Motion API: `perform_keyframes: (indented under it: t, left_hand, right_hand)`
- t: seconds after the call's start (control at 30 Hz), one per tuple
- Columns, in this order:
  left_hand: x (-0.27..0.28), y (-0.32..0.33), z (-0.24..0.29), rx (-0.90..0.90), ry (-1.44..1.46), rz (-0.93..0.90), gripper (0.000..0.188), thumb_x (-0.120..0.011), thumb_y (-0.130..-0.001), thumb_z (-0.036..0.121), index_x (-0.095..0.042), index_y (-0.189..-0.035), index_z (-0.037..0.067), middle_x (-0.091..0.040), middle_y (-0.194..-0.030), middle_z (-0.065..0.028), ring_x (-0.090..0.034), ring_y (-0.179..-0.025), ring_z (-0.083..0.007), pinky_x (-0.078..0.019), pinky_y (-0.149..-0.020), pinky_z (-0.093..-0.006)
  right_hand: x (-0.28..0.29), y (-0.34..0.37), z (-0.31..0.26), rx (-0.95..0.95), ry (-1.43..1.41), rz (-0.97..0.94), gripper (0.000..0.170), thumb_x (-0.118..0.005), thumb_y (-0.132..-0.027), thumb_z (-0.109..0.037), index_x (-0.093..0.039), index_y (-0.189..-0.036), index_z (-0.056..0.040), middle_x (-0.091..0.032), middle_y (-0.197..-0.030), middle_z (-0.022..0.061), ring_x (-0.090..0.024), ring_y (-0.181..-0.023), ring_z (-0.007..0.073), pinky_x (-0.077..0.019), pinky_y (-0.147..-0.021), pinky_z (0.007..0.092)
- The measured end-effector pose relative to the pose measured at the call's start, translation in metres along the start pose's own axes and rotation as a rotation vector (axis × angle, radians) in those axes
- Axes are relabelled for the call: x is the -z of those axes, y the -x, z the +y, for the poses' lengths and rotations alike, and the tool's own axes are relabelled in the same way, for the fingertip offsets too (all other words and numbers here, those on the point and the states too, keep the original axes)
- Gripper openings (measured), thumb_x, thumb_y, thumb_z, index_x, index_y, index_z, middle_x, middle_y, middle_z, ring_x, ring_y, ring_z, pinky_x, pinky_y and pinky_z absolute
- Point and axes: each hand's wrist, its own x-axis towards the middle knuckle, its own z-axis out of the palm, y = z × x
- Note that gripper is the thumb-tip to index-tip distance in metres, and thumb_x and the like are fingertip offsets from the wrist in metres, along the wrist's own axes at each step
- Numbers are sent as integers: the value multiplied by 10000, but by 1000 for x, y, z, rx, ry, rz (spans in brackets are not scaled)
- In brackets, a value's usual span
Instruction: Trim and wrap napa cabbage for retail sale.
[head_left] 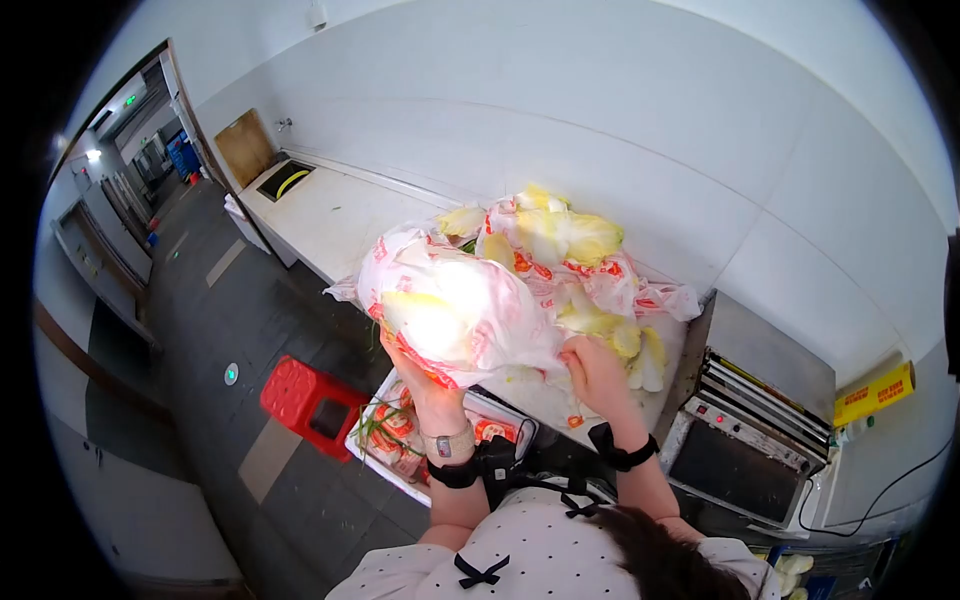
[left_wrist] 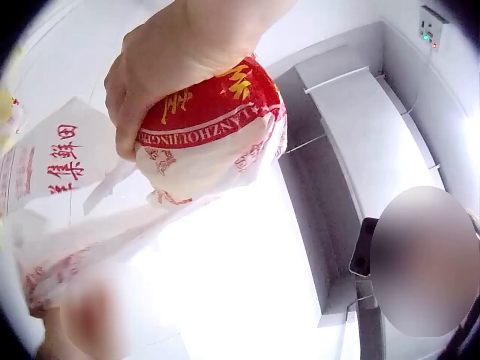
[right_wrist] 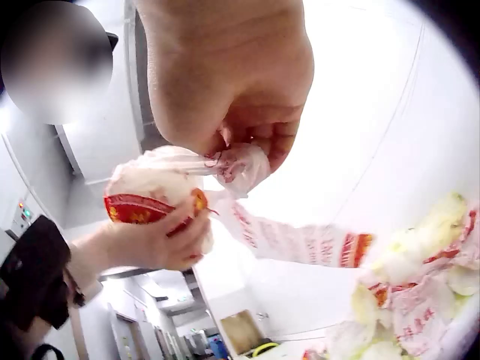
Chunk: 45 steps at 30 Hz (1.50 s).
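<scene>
A Chinese cabbage (head_left: 430, 310) in a clear plastic bag printed in red is held up over the counter, partly washed out by glare. My left hand (head_left: 432, 395) grips it from below, its fingers curled round the wrapped head in the left wrist view, where a red printed band (left_wrist: 214, 105) shows. To the right, my right hand (head_left: 598, 378) pinches the bag's drawn-out end. The right wrist view shows that bunched plastic (right_wrist: 244, 169) under the curled fingers, with a loose printed flap (right_wrist: 300, 236) hanging beside it.
Loose yellow-white cabbage leaves (head_left: 575, 235) and more printed bags lie on the counter (head_left: 335, 215) against the wall. A white box (head_left: 400, 485) of wrapped packs stands below, beside a red stool (head_left: 305, 400). A metal wrapping machine (head_left: 745, 460) is at the right.
</scene>
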Motion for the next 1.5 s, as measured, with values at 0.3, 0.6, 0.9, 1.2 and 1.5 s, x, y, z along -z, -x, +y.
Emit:
perform_keyframes:
  t: [0.3, 0.6, 0.9, 1.2, 1.5]
  left_hand:
    - [-16, 9, 3, -153, -239, -11, 608, -401, -853, 536, -398, -1311, 136, -409, -1344, -86, -410, -1212, -293, -349, -984, -494]
    - [3, -1, 6, 59, 35, -32, 632, -393, -837, 568, -412, -1303, 141, -434, -1324, -68, -422, -1200, -270, -333, -1001, -462]
    - [8, -5, -2, -81, -76, 23, 578, -399, -870, 493, -401, -1295, 101, -447, -1301, -78, -449, -1173, -256, -371, -977, -424]
    - [14, 7, -3, -58, -196, 7, 485, -411, -885, 412, -462, -1224, 69, -535, -1196, -80, -526, -1074, -225, -427, -914, -372]
    - [6, 13, -5, 95, -206, 10, 513, -420, -878, 427, -448, -1247, 73, -523, -1211, -89, -519, -1077, -245, -423, -922, -380]
  right_hand:
    - [-21, 15, 83, -436, 371, 189, 170, -496, -849, -176, -584, -858, -31, -583, -757, 167, -557, -769, 351, -436, -663, 431]
    - [-56, 28, 170, -535, -120, 425, 252, -408, -931, -147, -546, -1024, 42, -600, -973, 106, -587, -891, 221, -452, -814, 330]
    - [-7, -21, -57, -17, -577, 162, 305, -459, -863, -54, -527, -1158, -18, -465, -1242, 168, -438, -1164, 262, -332, -976, 390]
    - [-46, -32, -51, -83, -809, 230, 426, -346, -928, -190, -386, -1269, 62, -392, -1305, 223, -367, -1231, 283, -264, -1019, 363]
    - [-22, -23, -40, -90, -207, 382, 230, -428, -903, -133, -577, -1005, 10, -595, -821, 177, -591, -733, 286, -449, -642, 340]
